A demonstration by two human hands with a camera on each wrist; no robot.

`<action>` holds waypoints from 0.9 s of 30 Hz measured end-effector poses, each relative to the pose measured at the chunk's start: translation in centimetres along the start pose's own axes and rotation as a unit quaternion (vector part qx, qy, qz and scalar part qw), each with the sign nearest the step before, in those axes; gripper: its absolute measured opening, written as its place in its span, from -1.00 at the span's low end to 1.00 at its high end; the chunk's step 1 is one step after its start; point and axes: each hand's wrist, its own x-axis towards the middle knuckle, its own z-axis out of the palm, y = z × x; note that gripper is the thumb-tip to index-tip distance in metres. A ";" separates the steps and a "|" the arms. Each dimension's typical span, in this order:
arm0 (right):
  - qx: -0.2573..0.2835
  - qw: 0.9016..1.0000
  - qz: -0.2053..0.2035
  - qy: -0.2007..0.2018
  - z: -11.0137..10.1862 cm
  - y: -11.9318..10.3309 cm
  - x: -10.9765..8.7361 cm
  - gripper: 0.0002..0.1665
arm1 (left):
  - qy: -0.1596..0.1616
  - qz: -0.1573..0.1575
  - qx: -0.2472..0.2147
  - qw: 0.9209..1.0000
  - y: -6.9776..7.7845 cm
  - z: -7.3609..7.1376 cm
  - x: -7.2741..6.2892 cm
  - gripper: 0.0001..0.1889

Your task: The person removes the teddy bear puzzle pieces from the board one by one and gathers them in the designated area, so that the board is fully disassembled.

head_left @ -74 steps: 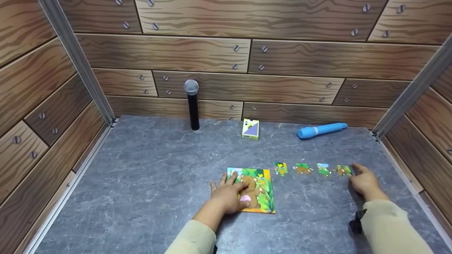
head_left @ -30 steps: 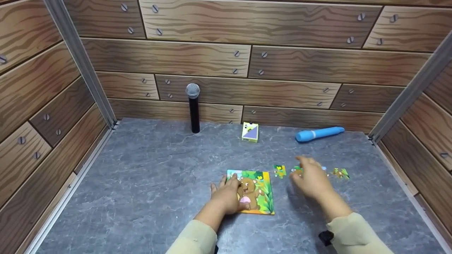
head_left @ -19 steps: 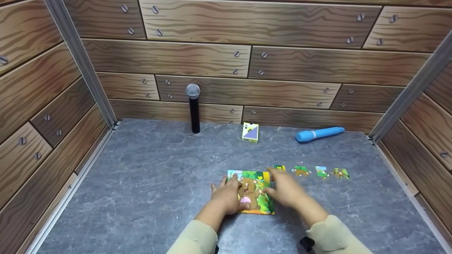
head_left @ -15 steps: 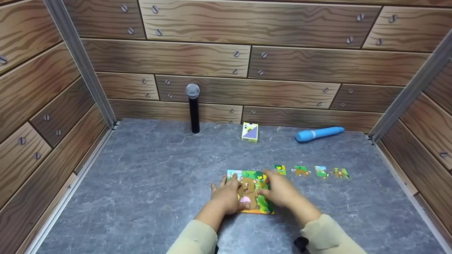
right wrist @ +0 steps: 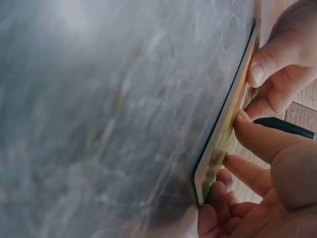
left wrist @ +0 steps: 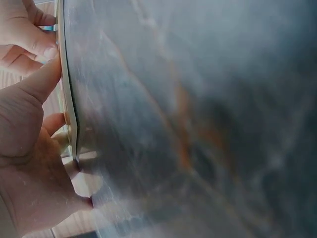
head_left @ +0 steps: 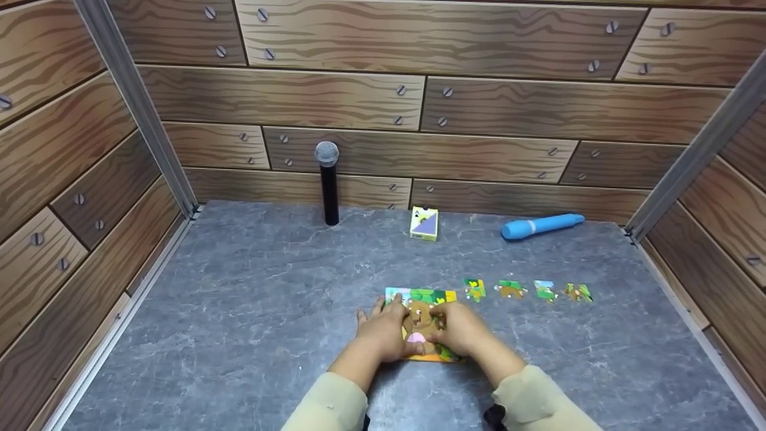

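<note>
A square jigsaw puzzle (head_left: 425, 296) with a bear picture lies flat on the grey table. My left hand (head_left: 386, 332) rests on its left side with fingers spread; in the left wrist view the thumb (left wrist: 47, 79) lies along the near edge. Over the right side of the puzzle is my right hand (head_left: 464, 329). Its thumb (right wrist: 250, 131) and index finger (right wrist: 245, 171) touch the picture a little apart; whether a piece is pinched between them is hidden. Loose jigsaw pieces (head_left: 510, 290) lie in a row to the right, beyond the right hand.
A black microphone (head_left: 330, 194) stands upright near the back wall. Right of it are a yellow and purple card box (head_left: 424, 224) and a blue microphone-shaped item (head_left: 541, 226) lying down. Wood-patterned walls (head_left: 341, 96) enclose the table (head_left: 251, 311) at the back and sides.
My right hand has left the rightmost loose piece and travelled left onto the puzzle, its fingers now bent at the bear picture. The left hand has stayed put on the puzzle.
</note>
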 end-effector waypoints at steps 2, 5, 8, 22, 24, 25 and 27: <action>0.014 1.000 0.004 0.002 0.1 0.0 0.0 -0.42 | -0.003 0.009 0.000 1.000 -0.3 -0.2 0.0 -0.18; 0.031 0.999 0.013 0.004 0.2 0.1 0.1 -0.41 | -0.012 0.022 -0.004 1.000 -0.8 -0.6 0.1 -0.19; 0.039 0.999 0.024 0.002 0.2 0.2 0.1 -0.42 | -0.020 0.031 -0.007 0.999 -1.3 -1.0 0.1 -0.18; 0.060 0.997 0.038 0.003 0.1 0.1 -0.2 -0.46 | -0.016 0.038 0.005 0.999 -1.4 -1.1 0.1 -0.18; 0.068 0.997 0.039 0.007 0.1 0.1 -0.2 -0.47 | -0.017 0.037 0.004 0.999 -1.3 -1.2 0.1 -0.18; 0.072 0.997 0.040 0.009 0.2 0.1 -0.2 -0.47 | -0.018 0.036 0.002 0.999 -1.3 -1.2 0.1 -0.18; 0.077 0.996 0.040 0.015 0.3 0.2 -0.3 -0.46 | -0.018 0.035 0.000 0.999 -1.3 -1.2 0.1 -0.18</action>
